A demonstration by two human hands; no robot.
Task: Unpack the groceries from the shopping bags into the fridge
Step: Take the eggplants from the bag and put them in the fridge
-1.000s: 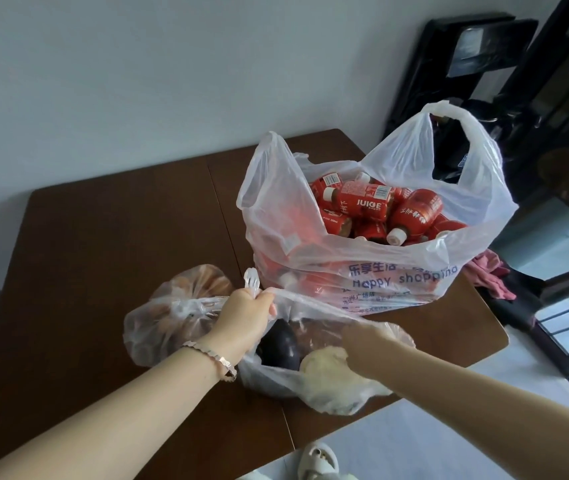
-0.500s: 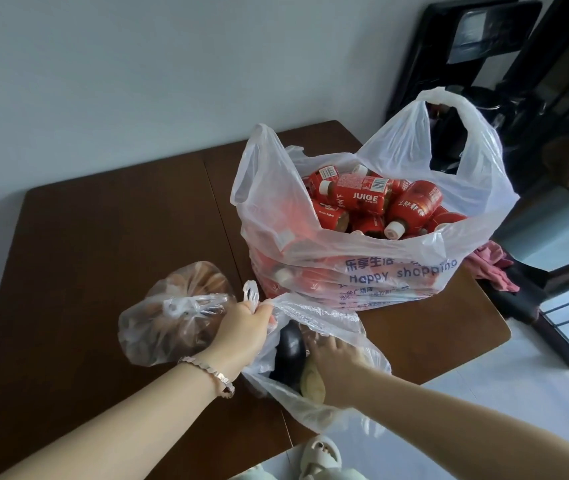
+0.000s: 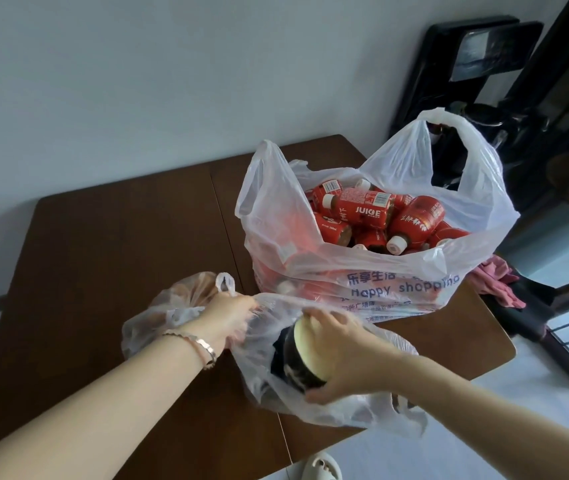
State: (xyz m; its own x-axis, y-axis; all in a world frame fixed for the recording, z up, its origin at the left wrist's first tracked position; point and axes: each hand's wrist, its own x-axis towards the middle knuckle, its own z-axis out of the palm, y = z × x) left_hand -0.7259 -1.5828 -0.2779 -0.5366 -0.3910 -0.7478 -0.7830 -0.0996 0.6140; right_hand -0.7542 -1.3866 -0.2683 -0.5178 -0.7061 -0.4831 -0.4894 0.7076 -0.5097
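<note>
– Since a moment ago my right hand (image 3: 342, 351) has closed round the dark round thing with the pale face (image 3: 305, 355) and drawn it up to the mouth of the thin bag (image 3: 345, 414); before, it was only reaching in
– And your left?
– Left hand (image 3: 227, 318) grips the bag's bunched rim, holding the mouth open. I'd keep that pull steady and lift straight out, so the film doesn't cling and drag the rest off the table (image 3: 120, 254), whose edge this bag seems to overhang
– What's around?
– Just behind, the big shopping bag (image 3: 362, 271) full of red juice bottles (image 3: 369, 211); on the left a second clear bag (image 3: 158, 317) of brownish things; a pink cloth (image 3: 497, 282) beyond. No fridge in view, so most of the unpacking is yet to do
</note>
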